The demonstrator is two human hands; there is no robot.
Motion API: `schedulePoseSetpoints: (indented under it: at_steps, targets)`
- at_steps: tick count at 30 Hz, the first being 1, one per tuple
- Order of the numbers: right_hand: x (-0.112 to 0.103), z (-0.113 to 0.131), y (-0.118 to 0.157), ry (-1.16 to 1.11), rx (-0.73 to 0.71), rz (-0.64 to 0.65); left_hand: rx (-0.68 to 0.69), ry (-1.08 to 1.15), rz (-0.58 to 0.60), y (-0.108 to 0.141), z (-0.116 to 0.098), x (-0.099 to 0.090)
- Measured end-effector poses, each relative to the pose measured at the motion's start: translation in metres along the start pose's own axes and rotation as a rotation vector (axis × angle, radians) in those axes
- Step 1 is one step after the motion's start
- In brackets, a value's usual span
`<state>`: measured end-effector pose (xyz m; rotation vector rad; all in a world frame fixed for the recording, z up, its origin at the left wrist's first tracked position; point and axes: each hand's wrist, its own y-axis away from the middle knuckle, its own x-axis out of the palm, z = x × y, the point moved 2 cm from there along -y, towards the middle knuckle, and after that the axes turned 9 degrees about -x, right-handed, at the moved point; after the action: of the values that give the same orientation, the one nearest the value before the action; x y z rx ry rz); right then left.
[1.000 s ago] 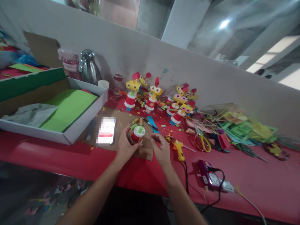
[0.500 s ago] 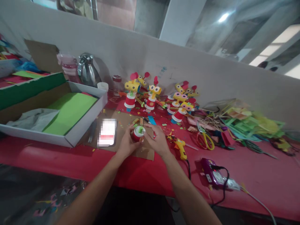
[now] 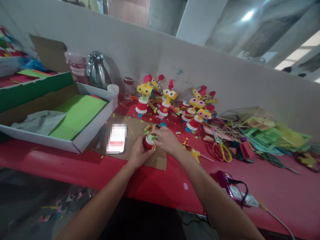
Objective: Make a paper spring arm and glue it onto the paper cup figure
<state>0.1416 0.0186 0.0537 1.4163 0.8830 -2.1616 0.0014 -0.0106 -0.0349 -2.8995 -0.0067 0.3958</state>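
A small red paper cup [image 3: 149, 144] with a white rim sits in my left hand [image 3: 139, 152], whose fingers and thumb wrap round its side. On the cup's white top is a green folded paper strip [image 3: 152, 137]. My right hand [image 3: 167, 140] reaches over the top from the right, fingertips pinched at the green strip and partly hiding it. Both hands are above a brown cardboard sheet [image 3: 158, 163]. Just beyond the cup lie a small green paper spring [image 3: 147, 128] and an orange paper piece [image 3: 153, 127].
Several paper-cup figures [image 3: 165, 106] stand near the wall. At left are a phone [image 3: 117, 138] and a white box [image 3: 93, 125] holding green paper. To the right are a yellow glue gun [image 3: 195, 154], yellow-handled scissors [image 3: 225, 153], a purple power strip [image 3: 226, 181] and paper scraps [image 3: 275, 133].
My right hand has gone from the cup's side to a pinch over its top. The view has shifted slightly, and my right forearm now covers most of the glue gun.
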Motion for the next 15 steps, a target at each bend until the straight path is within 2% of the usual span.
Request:
schedulePoseSetpoints:
  at_steps: [3, 6, 15]
  targets:
    - [0.002, -0.003, -0.001, 0.040, -0.082, 0.014, 0.022, -0.037, -0.004, 0.000, 0.003, 0.000]
    - [0.002, -0.004, 0.000, 0.029, -0.095, 0.010, 0.031, -0.068, -0.016, 0.001, 0.006, 0.001]
    - [-0.004, -0.004, 0.014, -0.179, 0.065, -0.093, 0.026, -0.109, -0.044, 0.000, 0.006, 0.002]
